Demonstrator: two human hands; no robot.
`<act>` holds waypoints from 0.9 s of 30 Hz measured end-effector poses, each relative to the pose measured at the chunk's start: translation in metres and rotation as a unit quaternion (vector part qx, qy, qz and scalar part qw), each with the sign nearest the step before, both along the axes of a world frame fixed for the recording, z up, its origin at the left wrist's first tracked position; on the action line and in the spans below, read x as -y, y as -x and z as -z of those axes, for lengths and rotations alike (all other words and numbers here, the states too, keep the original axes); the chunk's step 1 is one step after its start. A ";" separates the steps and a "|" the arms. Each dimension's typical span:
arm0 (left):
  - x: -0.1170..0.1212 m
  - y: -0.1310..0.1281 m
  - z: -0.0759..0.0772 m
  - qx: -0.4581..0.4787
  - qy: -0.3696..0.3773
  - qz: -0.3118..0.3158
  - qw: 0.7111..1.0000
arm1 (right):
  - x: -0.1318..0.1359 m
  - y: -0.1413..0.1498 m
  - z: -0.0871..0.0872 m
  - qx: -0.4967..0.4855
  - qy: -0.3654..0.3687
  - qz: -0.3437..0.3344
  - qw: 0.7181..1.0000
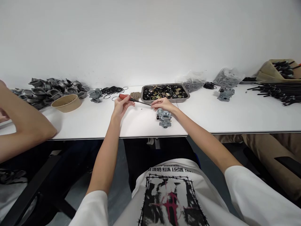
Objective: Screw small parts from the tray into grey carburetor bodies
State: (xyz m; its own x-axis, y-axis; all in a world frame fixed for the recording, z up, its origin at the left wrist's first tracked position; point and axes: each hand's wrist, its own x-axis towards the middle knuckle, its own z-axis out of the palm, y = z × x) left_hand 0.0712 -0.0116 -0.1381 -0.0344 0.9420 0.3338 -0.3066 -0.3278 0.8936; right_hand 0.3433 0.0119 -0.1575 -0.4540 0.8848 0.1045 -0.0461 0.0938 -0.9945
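My left hand (122,106) is closed round the red handle of a screwdriver (131,99), whose dark shaft points right. At the tip, the fingers of my right hand (161,103) are pinched together; whether they grip the shaft end or a small part there is too small to tell. Just below my right hand, a grey metal carburetor (165,118) stands on the white table (141,125). Behind both hands lies a metal tray (164,101) of small black and brass parts. A pile of small brass-coloured pieces (135,95) sits left of the tray.
To the left are a tan bowl (66,104), a heap of grey metal parts (47,89), another carburetor (95,95) and black rings (113,90). Bagged parts (194,82), a carburetor (225,94) and black tubes (279,91) lie right. A co-worker's arm (28,122) rests at left.
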 end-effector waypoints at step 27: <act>-0.002 -0.001 0.005 0.029 0.004 0.017 0.999 | 0.001 0.002 0.000 -0.092 0.061 0.020 0.994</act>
